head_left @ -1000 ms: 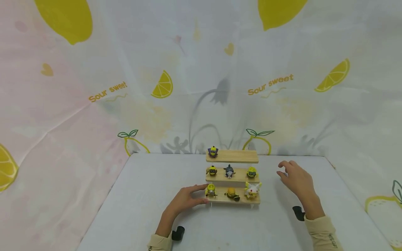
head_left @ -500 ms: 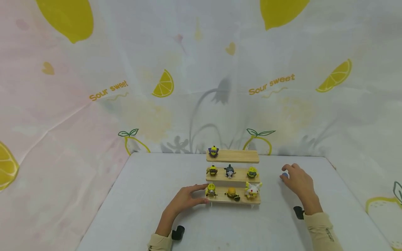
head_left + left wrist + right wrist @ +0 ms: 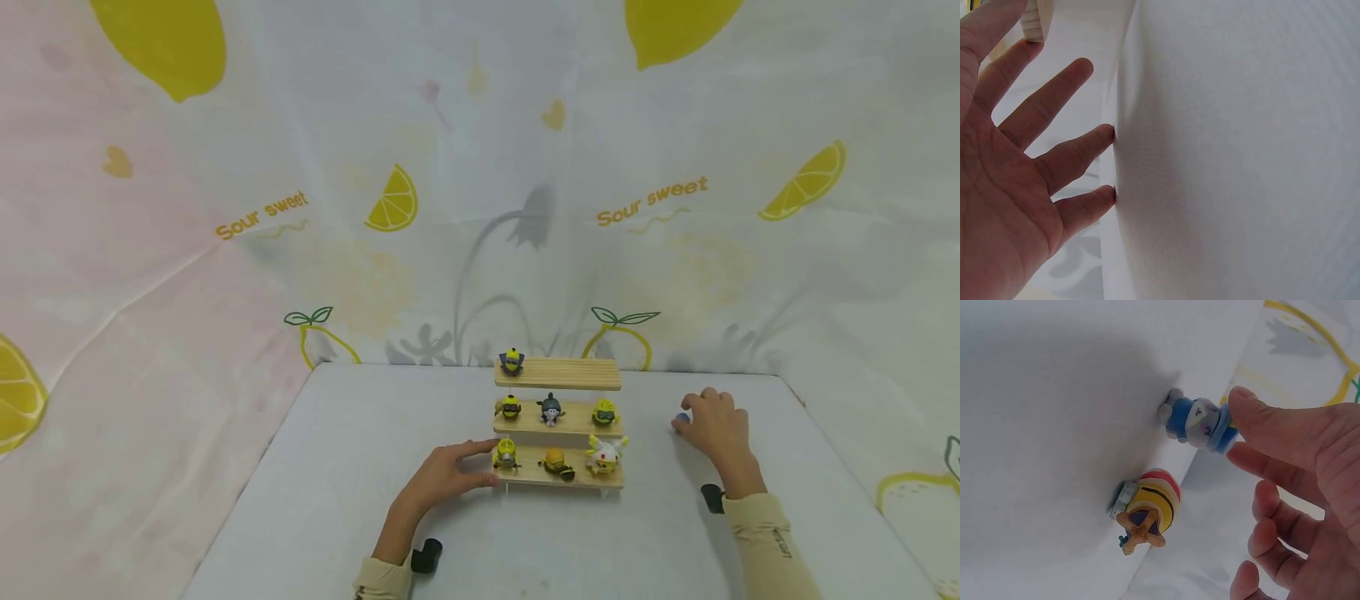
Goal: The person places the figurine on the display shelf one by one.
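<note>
My left hand [image 3: 444,475] holds the left end of the lowest board of a three-tier wooden display shelf [image 3: 528,477], thumb at the front edge and index finger at the back. In the left wrist view, the index fingertip touches the wood end [image 3: 1036,22] while the other fingers spread out. At the right, my right hand [image 3: 716,429] pinches a small figurine in a blue hood [image 3: 1200,422] between thumb and index finger. Its feet are at or just over the white tabletop. Next to it sits a second figurine, yellow with red and white [image 3: 1154,503], hidden in the head view.
Several small figurines stand on the shelf, among them one in purple on the top board [image 3: 512,362], a dark-haired one [image 3: 551,410] and a white-eared one [image 3: 604,454]. A lemon-print cloth [image 3: 420,275] hangs behind the white table [image 3: 360,442].
My right hand has moved slightly right and its fingers have come together; the blue figurine now shows between them. The left hand stays at the shelf's end.
</note>
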Motion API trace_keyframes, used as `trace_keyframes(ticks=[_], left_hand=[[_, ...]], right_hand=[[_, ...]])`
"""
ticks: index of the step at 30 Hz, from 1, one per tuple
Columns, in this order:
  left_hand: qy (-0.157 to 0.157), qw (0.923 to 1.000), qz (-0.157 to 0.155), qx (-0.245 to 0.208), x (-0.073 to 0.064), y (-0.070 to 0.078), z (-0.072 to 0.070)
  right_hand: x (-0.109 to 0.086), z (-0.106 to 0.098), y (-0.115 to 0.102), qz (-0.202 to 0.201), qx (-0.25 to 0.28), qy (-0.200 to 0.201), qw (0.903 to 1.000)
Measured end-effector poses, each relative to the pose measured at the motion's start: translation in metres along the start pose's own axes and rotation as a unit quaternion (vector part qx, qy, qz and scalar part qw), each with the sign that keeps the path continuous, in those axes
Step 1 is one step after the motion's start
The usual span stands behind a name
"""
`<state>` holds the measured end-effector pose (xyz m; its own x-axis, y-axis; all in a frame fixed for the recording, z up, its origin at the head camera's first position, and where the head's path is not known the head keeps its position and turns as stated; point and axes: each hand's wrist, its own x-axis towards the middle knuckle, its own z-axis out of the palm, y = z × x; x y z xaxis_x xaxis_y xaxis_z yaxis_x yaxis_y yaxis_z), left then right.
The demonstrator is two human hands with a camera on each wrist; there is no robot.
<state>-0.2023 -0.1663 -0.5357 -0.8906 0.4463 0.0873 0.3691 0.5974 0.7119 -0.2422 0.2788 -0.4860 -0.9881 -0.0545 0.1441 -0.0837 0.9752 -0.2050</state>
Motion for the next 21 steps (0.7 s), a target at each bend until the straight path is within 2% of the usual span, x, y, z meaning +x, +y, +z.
trace_keyframes(ticks=[7, 21], left_hand=[[-0.001, 1.0000, -0.002, 0.004, -0.0001, 0.0009, -0.0004], [0.000, 1.0000, -0.003, 0.002, -0.0006, 0.0013, -0.0003]], right_hand=[[0.0005, -0.0027, -0.0003, 0.003, -0.001, -0.036, 0.9994], [-0.0071, -0.0022, -0.0020, -0.013, 0.009, -0.010, 0.9998]])
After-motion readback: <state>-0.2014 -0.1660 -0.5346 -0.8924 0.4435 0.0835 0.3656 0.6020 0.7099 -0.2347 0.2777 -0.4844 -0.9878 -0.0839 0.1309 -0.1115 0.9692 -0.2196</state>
